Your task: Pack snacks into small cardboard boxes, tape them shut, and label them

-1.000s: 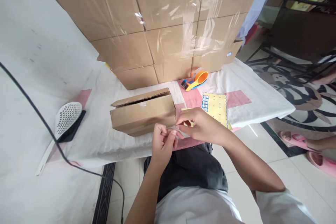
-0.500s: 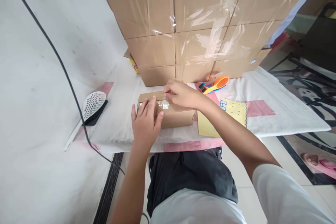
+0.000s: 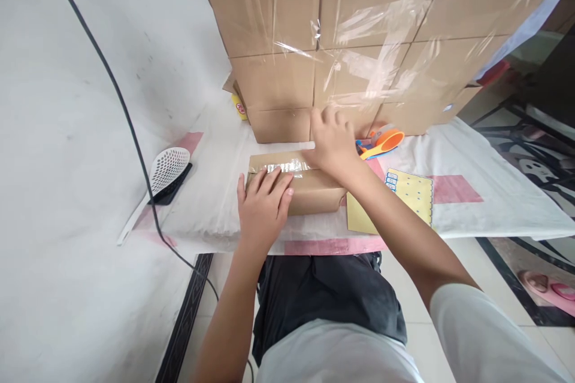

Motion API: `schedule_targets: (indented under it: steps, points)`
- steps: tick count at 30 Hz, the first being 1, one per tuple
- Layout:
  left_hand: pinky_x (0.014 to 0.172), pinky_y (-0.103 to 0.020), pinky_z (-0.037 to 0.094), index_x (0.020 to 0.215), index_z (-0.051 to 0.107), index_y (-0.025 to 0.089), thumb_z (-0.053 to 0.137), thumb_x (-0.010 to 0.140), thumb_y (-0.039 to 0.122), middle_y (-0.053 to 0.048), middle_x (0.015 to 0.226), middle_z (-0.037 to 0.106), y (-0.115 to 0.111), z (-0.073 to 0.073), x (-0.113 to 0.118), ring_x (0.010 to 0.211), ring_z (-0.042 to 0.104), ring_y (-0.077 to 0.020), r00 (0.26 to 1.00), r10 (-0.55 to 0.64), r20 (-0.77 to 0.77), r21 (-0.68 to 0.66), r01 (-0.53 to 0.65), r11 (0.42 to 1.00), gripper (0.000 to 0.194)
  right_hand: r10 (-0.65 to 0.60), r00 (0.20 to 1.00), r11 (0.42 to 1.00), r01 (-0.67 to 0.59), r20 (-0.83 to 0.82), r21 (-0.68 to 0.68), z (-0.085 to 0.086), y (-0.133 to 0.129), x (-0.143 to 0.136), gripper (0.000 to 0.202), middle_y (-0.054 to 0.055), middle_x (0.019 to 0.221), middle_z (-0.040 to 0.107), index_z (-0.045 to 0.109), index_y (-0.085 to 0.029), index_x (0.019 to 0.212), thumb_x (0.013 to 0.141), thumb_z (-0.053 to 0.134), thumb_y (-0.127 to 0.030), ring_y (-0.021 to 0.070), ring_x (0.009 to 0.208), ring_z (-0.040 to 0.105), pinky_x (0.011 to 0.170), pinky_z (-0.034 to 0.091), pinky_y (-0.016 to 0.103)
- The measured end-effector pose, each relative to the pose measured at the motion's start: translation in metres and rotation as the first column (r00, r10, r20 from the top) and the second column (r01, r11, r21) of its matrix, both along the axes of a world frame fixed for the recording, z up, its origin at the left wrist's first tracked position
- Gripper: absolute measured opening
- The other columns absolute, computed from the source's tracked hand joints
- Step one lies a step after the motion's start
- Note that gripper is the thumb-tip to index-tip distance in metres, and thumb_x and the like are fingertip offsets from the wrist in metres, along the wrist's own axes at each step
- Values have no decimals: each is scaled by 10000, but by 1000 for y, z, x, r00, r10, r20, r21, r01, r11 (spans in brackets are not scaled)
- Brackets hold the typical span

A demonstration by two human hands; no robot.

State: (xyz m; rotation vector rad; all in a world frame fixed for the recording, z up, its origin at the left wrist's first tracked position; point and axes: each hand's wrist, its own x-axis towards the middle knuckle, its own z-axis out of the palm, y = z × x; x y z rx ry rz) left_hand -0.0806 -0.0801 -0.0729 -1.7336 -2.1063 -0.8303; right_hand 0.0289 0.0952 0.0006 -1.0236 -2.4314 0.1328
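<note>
A small closed cardboard box [image 3: 314, 198] lies on the cloth-covered table in front of me. A strip of clear shiny tape [image 3: 290, 166] runs along its top seam. My left hand [image 3: 264, 206] rests open on the box's left side, fingers spread over the top near the tape. Over the right end of the tape is my right hand [image 3: 335, 142], its heel by the box top and its fingers raised and apart; I see nothing held in it. Just beyond the right wrist sits an orange tape dispenser [image 3: 389, 142]. To the right of the box lies a yellow card [image 3: 409, 196], partly covered by my right forearm.
A tall wall of taped cardboard [image 3: 283, 81] stands behind the box. On the left, a white slotted ladle [image 3: 168, 170] lies over a black object [image 3: 174, 187] by the wall. A black cable [image 3: 121, 99] hangs in front of them. The white tablecloth [image 3: 453, 215] has pink patches.
My right hand has lifted from a pinch at the tape and moved right, its fingers opening. More of the tape shows flat on the box. My left hand stays on the box.
</note>
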Motion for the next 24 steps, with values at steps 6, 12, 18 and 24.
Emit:
schedule_targets:
  steps: [6, 12, 18, 24]
  points:
    - [1261, -577, 159, 1375, 671, 345, 441, 1061, 354, -28, 1477, 645, -1, 0, 0, 1389, 544, -314, 1000, 12, -14, -3, -12, 1000, 390, 192, 978, 965, -173, 83, -198, -6, -2, 6, 591, 167, 1380, 581, 599, -220, 1371, 862, 725, -491, 447, 1301, 470, 1077, 352, 638]
    - [1261, -608, 127, 1410, 640, 344, 409, 1073, 373, -49, 1478, 641, -1, 3, 0, 1396, 532, -314, 1000, 10, -25, -47, -11, 999, 410, -116, 949, 990, 89, -293, -106, -31, 11, 66, 376, 162, 1331, 641, 651, -188, 1277, 939, 529, -298, 360, 1237, 569, 1060, 434, 526]
    - [1228, -706, 34, 1291, 704, 327, 472, 1035, 416, -104, 1457, 634, 3, 7, 7, 1414, 492, -374, 999, 32, 6, -13, -32, 999, 357, -745, 665, 604, 705, 50, -371, -101, 2, 212, 835, 296, 1357, 578, 526, -96, 1414, 764, 746, -572, 499, 1307, 479, 1044, 382, 619]
    - [1167, -518, 344, 973, 709, 241, 580, 953, 294, -106, 1113, 740, 36, -26, 88, 1138, 663, -284, 931, -352, 95, 320, 306, 896, 140, -727, 684, 609, 682, 60, -404, -143, -6, 237, 983, 252, 1372, 546, 322, -173, 1562, 730, 769, -445, 475, 1294, 469, 1029, 328, 581]
